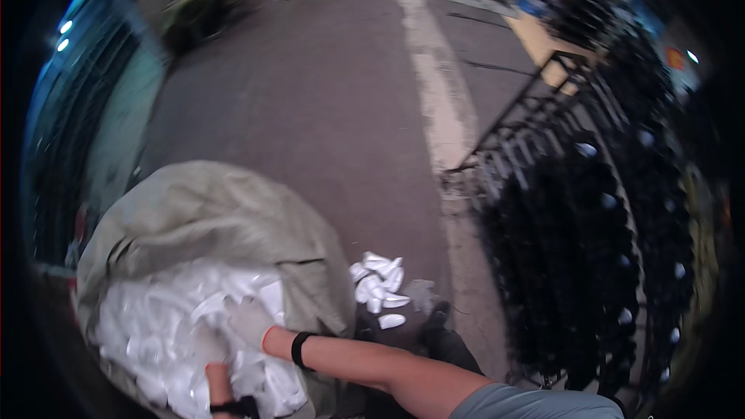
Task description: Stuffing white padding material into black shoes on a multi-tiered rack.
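Both gloved hands, left hand and right hand, grasp white pieces inside sack.

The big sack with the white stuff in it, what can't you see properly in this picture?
- Head view: the white pieces inside the sack are blurred; their kind cannot be told.
- The left hand is sunk among them, fingers hidden.
- The right hand, in a white glove, blends into them; its grip is unclear.
- The dark items on the rack are too dim to identify.

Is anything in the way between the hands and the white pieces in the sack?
Nothing visible. The sack is open, and both gloved hands, right hand and left hand, are already in the white pieces.
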Demonstrator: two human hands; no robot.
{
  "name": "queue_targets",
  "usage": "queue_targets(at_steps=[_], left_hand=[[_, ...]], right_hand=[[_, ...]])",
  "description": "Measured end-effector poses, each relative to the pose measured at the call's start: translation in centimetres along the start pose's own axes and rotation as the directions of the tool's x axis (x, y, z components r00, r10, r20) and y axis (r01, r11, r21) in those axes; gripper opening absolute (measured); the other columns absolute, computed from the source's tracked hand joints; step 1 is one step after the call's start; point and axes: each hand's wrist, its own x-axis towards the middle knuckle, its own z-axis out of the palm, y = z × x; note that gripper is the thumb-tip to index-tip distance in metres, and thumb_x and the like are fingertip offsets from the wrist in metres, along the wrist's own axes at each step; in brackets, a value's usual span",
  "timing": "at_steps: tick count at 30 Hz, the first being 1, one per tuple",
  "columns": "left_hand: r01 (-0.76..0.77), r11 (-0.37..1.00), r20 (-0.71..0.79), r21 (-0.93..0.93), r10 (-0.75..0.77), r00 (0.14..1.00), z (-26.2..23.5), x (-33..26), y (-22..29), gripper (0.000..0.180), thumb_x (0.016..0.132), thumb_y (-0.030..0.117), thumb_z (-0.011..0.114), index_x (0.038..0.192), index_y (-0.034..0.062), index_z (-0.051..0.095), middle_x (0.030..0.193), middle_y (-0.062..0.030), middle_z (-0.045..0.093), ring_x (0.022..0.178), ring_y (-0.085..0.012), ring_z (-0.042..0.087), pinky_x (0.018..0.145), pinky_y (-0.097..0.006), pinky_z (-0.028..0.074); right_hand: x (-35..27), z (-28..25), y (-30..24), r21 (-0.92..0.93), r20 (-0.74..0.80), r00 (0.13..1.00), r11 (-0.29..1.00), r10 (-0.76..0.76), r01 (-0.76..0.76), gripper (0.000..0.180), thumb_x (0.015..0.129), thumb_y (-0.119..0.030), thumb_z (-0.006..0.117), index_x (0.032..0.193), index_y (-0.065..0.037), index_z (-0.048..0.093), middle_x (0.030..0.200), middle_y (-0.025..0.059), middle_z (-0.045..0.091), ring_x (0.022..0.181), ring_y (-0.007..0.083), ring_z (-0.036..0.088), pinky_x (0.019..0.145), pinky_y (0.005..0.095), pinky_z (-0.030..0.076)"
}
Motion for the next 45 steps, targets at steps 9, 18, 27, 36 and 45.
queue_targets(at_steps=[9,18,27,36,45], left_hand=[[-0.154,0.937,-0.239,-0.312,0.079,0.968,-11.7,-2.8,1.1,0.048,0.114,0.032,0.062,0.148,-0.0020,0.064,0.144,-0.0265,0.070,0.129,-0.0406,0.068,0.110,-0.048,0.056],[-0.669,0.528,0.154,-0.523,0.831,0.535,-23.0,-8.2,33.3,0.043,0.086,0.018,0.084,0.127,0.0069,0.081,0.151,-0.0303,0.061,0.139,-0.0482,0.060,0.118,-0.053,0.047],[-0.676,0.242,0.541,-0.696,0.795,-0.273,-7.7,-12.5,60.9,0.039,0.081,0.020,0.091,0.120,0.0228,0.088,0.165,-0.0243,0.053,0.149,-0.0479,0.051,0.127,-0.055,0.039],[0.133,0.559,0.560,-0.818,0.828,-0.034,10.8,-20.7,67.8,0.044,0.098,0.014,0.084,0.138,-0.0011,0.075,0.136,-0.0113,0.075,0.131,-0.0247,0.070,0.115,-0.039,0.053],[0.330,0.541,0.527,-0.774,0.839,-0.139,7.4,-21.5,87.2,0.036,0.102,0.020,0.077,0.128,-0.0053,0.074,0.112,-0.0105,0.080,0.097,-0.0174,0.077,0.087,-0.034,0.063]], right_hand=[[-1.9,-6.8,2.8,0.604,0.081,0.930,0.725,0.358,-0.332,0.068,0.090,-0.014,0.072,0.156,-0.011,0.059,0.135,0.0334,0.067,0.110,0.0453,0.074,0.093,0.0525,0.061],[-21.1,-24.7,13.1,0.899,-0.170,0.920,0.438,0.353,-0.002,0.068,0.092,-0.024,0.088,0.154,-0.011,0.065,0.165,0.0248,0.043,0.154,0.0439,0.046,0.126,0.0452,0.045],[-46.2,-24.8,29.3,0.923,0.004,0.721,0.275,0.693,-0.270,0.038,0.094,-0.018,0.080,0.130,-0.008,0.070,0.119,0.0131,0.075,0.115,0.0262,0.073,0.103,0.0412,0.057],[-55.9,-20.1,40.6,0.899,0.287,0.177,-0.329,0.941,0.289,0.036,0.109,-0.016,0.058,0.143,-0.003,0.059,0.123,0.0074,0.070,0.108,0.0208,0.070,0.096,0.0357,0.058],[-60.2,-31.8,47.3,0.692,-0.494,0.274,0.564,0.825,-0.450,0.073,0.087,-0.015,0.081,0.155,-0.001,0.060,0.139,0.0151,0.068,0.133,0.0266,0.065,0.121,0.0408,0.048]])
